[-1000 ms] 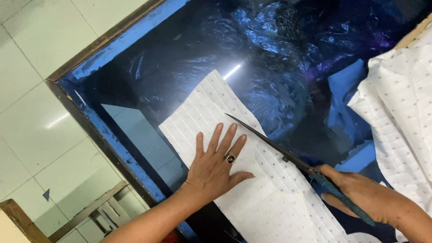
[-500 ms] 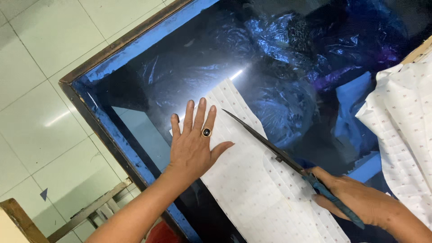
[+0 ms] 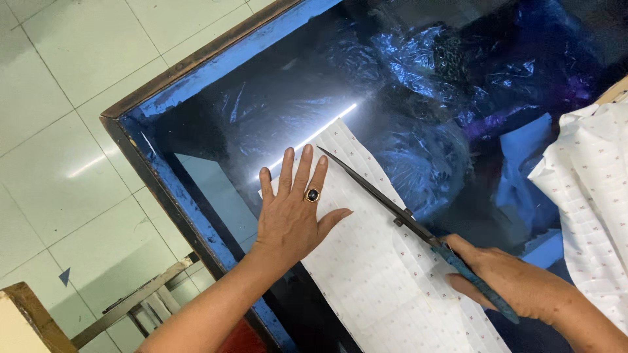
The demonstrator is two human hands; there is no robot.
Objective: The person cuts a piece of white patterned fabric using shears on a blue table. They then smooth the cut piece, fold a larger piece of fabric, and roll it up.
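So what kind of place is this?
Probably a sewing or tailoring workshop: long scissors cut white dotted fabric on a glass-topped cutting table, with more fabric piled nearby.

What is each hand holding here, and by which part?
The right hand grips the scissors by their blue handles. The left hand holds nothing; it lies flat on the white dotted fabric strip.

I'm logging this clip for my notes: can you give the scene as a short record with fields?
Surface: glass-topped table with a blue frame
Left hand: pressed flat on the white patterned fabric strip, dark-stoned ring on one finger
Right hand: grips the scissors, blades nearly closed along the strip's edge
Nearby: more white fabric at right; tiled floor
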